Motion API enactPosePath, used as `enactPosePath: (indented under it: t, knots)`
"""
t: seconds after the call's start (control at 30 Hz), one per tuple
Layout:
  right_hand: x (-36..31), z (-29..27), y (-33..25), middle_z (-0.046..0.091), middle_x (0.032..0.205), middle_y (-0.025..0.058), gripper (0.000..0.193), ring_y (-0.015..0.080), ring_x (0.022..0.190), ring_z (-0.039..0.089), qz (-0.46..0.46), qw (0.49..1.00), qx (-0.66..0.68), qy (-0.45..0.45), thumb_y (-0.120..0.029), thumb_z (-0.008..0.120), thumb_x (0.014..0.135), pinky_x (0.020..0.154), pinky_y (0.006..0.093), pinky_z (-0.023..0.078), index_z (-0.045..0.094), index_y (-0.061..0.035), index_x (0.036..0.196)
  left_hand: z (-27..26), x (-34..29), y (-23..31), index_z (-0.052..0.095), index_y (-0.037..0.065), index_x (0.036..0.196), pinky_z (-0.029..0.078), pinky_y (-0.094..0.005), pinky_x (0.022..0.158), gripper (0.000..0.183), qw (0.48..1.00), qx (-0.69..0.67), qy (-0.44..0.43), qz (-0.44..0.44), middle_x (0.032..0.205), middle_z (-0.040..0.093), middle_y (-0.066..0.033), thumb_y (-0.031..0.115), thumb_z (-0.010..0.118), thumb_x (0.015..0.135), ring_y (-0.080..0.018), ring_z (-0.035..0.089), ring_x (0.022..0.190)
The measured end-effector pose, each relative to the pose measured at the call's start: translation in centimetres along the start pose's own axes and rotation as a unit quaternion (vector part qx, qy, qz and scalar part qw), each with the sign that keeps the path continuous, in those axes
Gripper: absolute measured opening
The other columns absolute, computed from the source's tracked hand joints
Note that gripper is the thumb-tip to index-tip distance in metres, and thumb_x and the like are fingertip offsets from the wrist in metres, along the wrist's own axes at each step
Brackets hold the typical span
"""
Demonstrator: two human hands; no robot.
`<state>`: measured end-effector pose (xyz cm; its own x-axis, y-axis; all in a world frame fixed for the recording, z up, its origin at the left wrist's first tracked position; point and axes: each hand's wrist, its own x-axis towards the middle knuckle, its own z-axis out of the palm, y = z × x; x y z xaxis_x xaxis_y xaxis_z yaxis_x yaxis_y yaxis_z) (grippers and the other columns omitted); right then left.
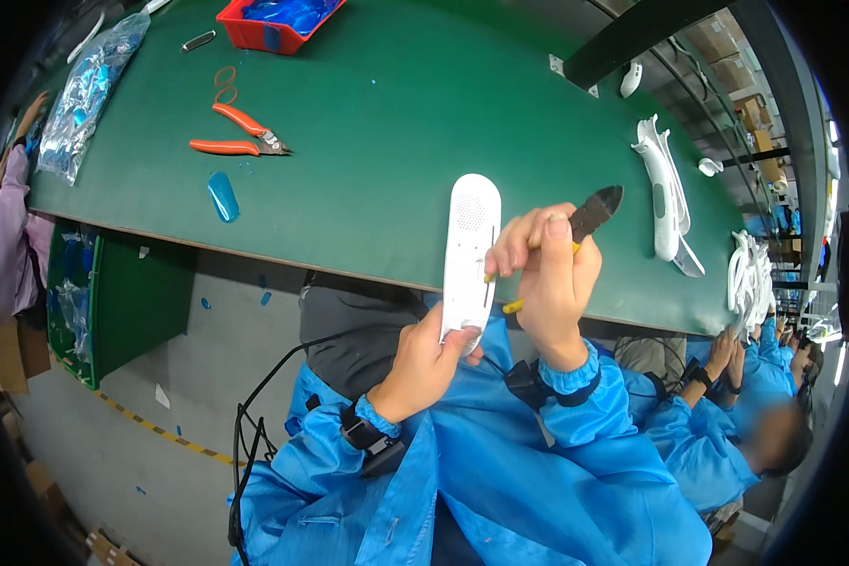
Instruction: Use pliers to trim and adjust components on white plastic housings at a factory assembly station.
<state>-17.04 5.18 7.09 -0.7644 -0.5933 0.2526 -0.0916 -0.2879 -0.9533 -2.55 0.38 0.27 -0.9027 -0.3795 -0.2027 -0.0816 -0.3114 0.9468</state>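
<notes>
My left hand (426,366) grips the near end of a long white plastic shell (473,250) with rounded ends. The shell stands out over the table's front edge; a patch of small holes marks its far end, and dark slots run along its side. Closed round a dark-headed, yellow-handled tool that looks like pliers (598,209), my right hand (552,274) is beside the shell, fingertips at its right edge. The tool's dark head points away to the upper right; my fingers hide most of its handles.
On the green table (377,170) lie orange-handled cutters (245,134), a blue strip (223,196), a red bin (272,33) and a bagged bundle (90,99). White shells (665,189) lie at right, near a metal post (632,42). A co-worker (703,439) sits at right.
</notes>
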Motion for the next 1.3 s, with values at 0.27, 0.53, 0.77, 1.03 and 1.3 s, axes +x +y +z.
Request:
enactPosePath:
  t: [0.27,0.53,0.77,1.03,1.3]
  knots:
    - [-1.4,0.0,0.5,0.052,0.066,0.0071,0.027,0.0152,0.059,0.054,0.030,0.999,0.007,-0.040,-0.022,0.042,0.104,0.056,0.0308,0.049,0.045,0.0000,0.088,0.8,0.5,0.4,0.057,-0.005,0.111,0.054,-0.0286,0.062,0.020,0.998,0.022,0.055,0.004,0.072,0.067,-0.0090,0.008,0.053,0.097,-0.0149,0.068,0.064]
    - [-1.3,0.1,1.2,0.052,0.067,0.0073,0.025,0.0149,0.060,0.054,0.030,0.998,0.027,-0.050,-0.019,0.043,0.104,0.057,0.0302,0.048,0.045,0.0007,0.090,1.0,0.5,0.2,0.058,-0.005,0.112,0.055,-0.0291,0.061,0.019,0.997,0.026,0.067,0.003,0.074,0.068,-0.0095,0.005,0.054,0.096,-0.0159,0.069,0.064]
    - [-2.0,0.0,1.4,0.052,0.067,0.0074,0.024,0.0143,0.060,0.054,0.024,0.999,0.024,-0.029,-0.018,0.042,0.104,0.056,0.0301,0.047,0.047,0.0018,0.092,0.8,0.5,0.2,0.058,-0.005,0.112,0.055,-0.0291,0.061,0.019,0.998,0.030,0.055,0.004,0.075,0.068,-0.0096,0.004,0.054,0.096,-0.0157,0.069,0.064]
    - [-1.5,0.2,0.5,0.046,0.068,0.0087,0.024,0.0179,0.060,0.047,0.035,0.998,-0.021,-0.052,-0.020,0.041,0.104,0.057,0.0360,0.047,0.041,-0.0028,0.087,0.8,0.6,0.3,0.058,-0.005,0.112,0.055,-0.0289,0.060,0.019,0.998,0.022,0.063,0.001,0.075,0.068,-0.0097,0.004,0.053,0.096,-0.0151,0.068,0.064]
    - [-2.0,-0.2,0.8,0.051,0.069,0.0076,0.021,0.0150,0.062,0.053,0.037,0.997,-0.020,-0.060,-0.015,0.042,0.104,0.059,0.0316,0.047,0.047,0.0025,0.092,0.8,0.8,0.2,0.059,-0.005,0.111,0.054,-0.0282,0.059,0.019,0.998,0.020,0.053,-0.005,0.072,0.067,-0.0085,0.006,0.054,0.096,-0.0138,0.067,0.063]
